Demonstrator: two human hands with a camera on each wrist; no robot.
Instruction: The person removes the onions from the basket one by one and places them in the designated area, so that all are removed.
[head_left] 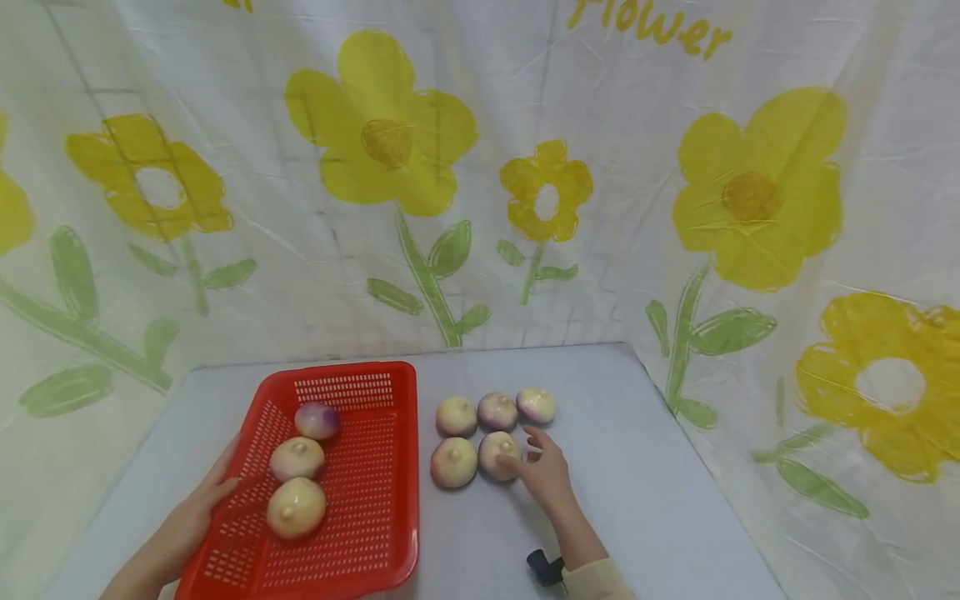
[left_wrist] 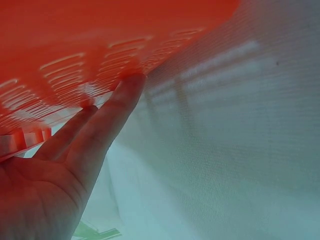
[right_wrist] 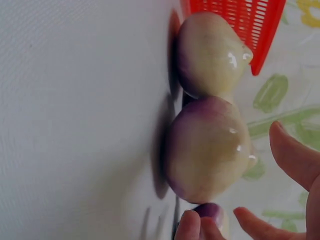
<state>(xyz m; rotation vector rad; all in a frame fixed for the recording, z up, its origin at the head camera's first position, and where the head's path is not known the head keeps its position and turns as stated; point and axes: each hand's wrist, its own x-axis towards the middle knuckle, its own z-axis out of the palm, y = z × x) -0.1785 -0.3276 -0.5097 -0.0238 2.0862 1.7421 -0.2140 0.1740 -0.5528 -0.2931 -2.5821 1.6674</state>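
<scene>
My left hand (head_left: 187, 521) holds the left side of a red plastic basket (head_left: 411, 483). In the left wrist view its fingers (left_wrist: 107, 122) lie fairly straight against the basket's slotted underside. Inside the basket are three white-and-purple turnips, a purple-topped one (head_left: 318, 421), a middle one (head_left: 288, 460) and a near one (head_left: 298, 508). My right hand (head_left: 547, 477) is at the right side of a turnip (head_left: 495, 450) on the table, thumb and fingers spread. The right wrist view shows a gap between the thumb (right_wrist: 295, 157) and that turnip (right_wrist: 207, 150).
Right of the basket, several other turnips sit in two short rows, including a front left one (head_left: 453, 463) and a back right one (head_left: 536, 405). A white table (head_left: 645, 500) bears everything. A flower-printed curtain (head_left: 615, 275) hangs behind and beside it.
</scene>
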